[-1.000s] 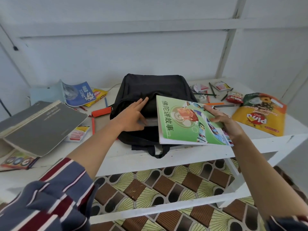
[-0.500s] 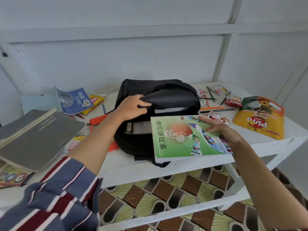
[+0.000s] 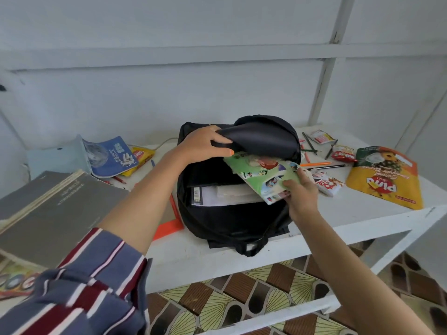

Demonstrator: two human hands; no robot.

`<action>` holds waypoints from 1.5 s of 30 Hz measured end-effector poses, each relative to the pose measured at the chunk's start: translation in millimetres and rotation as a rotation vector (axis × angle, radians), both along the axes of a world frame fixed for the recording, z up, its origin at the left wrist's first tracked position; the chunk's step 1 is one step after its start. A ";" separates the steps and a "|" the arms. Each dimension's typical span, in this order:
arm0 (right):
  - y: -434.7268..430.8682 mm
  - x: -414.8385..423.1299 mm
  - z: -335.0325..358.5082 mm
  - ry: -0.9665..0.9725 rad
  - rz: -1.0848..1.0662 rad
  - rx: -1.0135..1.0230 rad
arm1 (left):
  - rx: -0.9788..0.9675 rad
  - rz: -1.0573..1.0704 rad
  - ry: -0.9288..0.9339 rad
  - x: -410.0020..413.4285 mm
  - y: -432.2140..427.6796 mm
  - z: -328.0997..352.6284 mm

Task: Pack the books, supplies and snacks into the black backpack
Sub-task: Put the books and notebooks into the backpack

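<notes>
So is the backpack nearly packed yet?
Not yet. Some books already sit inside the black backpack. The left hand holds the flap up while the right hand slides the green book in. The grey book, blue book, pens and yellow snack bag lie outside.

1. Black backpack point(image 3: 232, 221): lying flat, unzipped, flap lifted, papers point(image 3: 217, 194) inside.
2. Tilted green book point(image 3: 263, 175): far end under the flap, at the opening's 2 o'clock.
3. At the backpack's 9 o'clock, grey book point(image 3: 55, 213); at 10, blue book point(image 3: 113, 155).
4. At 3, yellow pouch point(image 3: 384, 180); at 2, pencils point(image 3: 314, 163) and small packets point(image 3: 343, 154).
</notes>
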State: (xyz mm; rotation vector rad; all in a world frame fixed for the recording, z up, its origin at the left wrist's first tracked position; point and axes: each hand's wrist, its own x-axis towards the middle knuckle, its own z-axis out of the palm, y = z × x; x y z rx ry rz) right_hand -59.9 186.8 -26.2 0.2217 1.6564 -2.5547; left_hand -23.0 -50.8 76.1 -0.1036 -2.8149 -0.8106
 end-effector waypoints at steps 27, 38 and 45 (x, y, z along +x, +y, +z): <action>-44.9 -37.2 0.1 0.779 0.272 1.567 | 0.124 -0.080 -0.049 -10.0 -19.9 3.4; -44.6 -44.7 -3.6 0.792 0.261 1.414 | 0.154 -0.075 -0.050 -15.7 -24.6 1.9; -58.6 -57.0 -2.5 0.738 0.207 1.365 | 0.144 -0.076 -0.034 -16.1 -25.4 0.6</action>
